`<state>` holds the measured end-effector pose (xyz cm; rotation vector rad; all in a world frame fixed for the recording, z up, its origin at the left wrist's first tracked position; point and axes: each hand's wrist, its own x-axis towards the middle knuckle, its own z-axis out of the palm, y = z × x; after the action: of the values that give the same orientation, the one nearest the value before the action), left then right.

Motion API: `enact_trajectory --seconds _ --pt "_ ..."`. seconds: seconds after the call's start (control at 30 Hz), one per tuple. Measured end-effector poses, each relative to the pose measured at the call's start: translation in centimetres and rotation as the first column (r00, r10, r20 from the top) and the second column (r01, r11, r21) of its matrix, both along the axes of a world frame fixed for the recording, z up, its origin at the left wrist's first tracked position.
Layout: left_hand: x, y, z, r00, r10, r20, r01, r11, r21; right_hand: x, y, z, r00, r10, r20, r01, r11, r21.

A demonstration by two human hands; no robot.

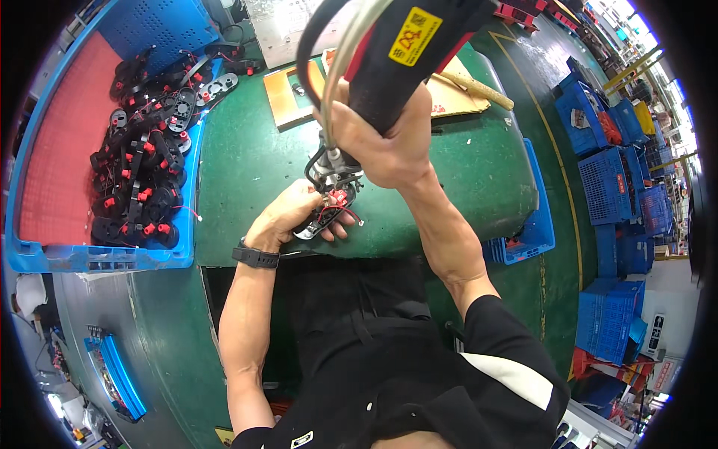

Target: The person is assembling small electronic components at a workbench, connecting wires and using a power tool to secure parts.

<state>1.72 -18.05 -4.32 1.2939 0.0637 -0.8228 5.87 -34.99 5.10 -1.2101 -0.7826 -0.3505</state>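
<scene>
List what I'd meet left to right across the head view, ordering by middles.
Large blue plastic bin → black wristband → bare left hand on a black-and-silver part → bare right hand around a black-and-red handheld tool → tan cylindrical rod → stacked blue plastic crates

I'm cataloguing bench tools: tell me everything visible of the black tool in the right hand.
The black tool has a thick, plastic-looking body, red along its sides, with a yellow label. It runs out of the picture's top. Dark and pale hoses or cables curve beside it toward metal parts below. The right hand grips its lower body, tilted over the small assembly; contact is unclear.
</scene>
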Motion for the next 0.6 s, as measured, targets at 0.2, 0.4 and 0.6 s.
enact_trajectory --seconds 0.2,0.4,0.6 --pt "-0.3 -0.2 -0.2 0.997 -0.024 0.077 0.020 0.998 0.055 0.0 -0.5 -0.5 0.998 0.037 0.049 -0.030 0.990 -0.135" --pt "-0.1 -0.3 -0.1 0.999 -0.048 0.016 0.047 0.998 0.038 -0.9 -0.3 -0.8 0.999 -0.007 -0.050 0.005 0.999 -0.040" --pt "-0.2 0.2 -1.2 1.000 -0.011 0.029 0.011 1.000 -0.012 1.0 -2.2 1.4 0.979 -0.204 0.021 0.203 0.979 0.030"
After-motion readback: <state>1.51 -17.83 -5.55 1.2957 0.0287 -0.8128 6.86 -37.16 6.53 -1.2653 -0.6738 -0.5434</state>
